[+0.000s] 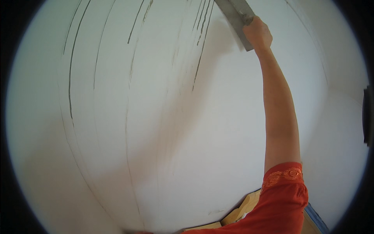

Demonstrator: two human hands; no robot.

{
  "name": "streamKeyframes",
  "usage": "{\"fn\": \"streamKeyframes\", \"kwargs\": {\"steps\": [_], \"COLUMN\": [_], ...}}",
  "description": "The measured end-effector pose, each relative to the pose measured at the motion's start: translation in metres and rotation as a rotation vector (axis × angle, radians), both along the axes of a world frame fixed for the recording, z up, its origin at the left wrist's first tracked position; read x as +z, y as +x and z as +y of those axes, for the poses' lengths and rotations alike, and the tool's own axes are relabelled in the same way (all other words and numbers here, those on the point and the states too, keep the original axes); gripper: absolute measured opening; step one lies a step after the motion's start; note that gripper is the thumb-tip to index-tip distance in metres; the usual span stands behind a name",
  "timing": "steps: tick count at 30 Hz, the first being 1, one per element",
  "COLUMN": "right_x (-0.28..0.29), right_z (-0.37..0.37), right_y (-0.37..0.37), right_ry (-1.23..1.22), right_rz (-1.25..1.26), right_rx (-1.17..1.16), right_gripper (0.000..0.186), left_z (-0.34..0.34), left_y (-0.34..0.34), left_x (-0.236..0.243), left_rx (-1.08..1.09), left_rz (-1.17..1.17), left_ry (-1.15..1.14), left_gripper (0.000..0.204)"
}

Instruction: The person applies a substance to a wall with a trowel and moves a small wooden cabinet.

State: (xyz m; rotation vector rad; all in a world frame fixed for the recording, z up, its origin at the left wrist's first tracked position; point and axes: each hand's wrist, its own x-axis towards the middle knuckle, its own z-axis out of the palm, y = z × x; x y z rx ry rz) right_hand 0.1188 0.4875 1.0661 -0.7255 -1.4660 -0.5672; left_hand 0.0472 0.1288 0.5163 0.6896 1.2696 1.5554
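Observation:
My right arm, in a red sleeve with orange embroidery, reaches up along the white wall [218, 128]. At its end my right hand [259, 33] is closed around a grey metal plastering trowel [237, 19]. The trowel's long flat blade is tilted and lies close to or against the wall; its upper end runs out of the picture. Dark streaks [71, 78] run down the wall to the left of the trowel, some thick, others faint. My left hand does not show clearly; only a small reddish-brown sliver [136, 232] appears at the lower edge, and I cannot tell what it is.
Light wooden pieces [245, 206] stand low by the wall, partly behind my sleeve. A blue-grey edge [315, 218] shows to their right. The wall meets another white surface at a corner on the right [327, 84]. A dark object [367, 117] sits at the far right rim.

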Motion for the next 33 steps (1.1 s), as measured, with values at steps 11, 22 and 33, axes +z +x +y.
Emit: {"fn": "streamKeyframes", "kwargs": {"steps": [11,22,33], "right_x": [-0.031,-0.017,-0.092], "right_z": [0.016,0.0,0.012], "right_y": [0.005,0.016,0.016], "right_ry": [0.207,0.227,0.184], "right_rz": [-0.159,-0.128,-0.303], "right_rx": [-0.036,-0.043,0.007], "right_gripper": [0.013,0.015,0.017], "left_z": [0.002,0.0,-0.017], "left_y": [-0.013,-0.01,-0.012], "left_x": [-0.005,-0.003,-0.014], "left_rx": [0.017,-0.04,0.013], "left_rz": [0.008,0.033,0.023], "left_ry": [0.04,0.031,0.032], "left_gripper": [0.036,0.037,0.035]}}
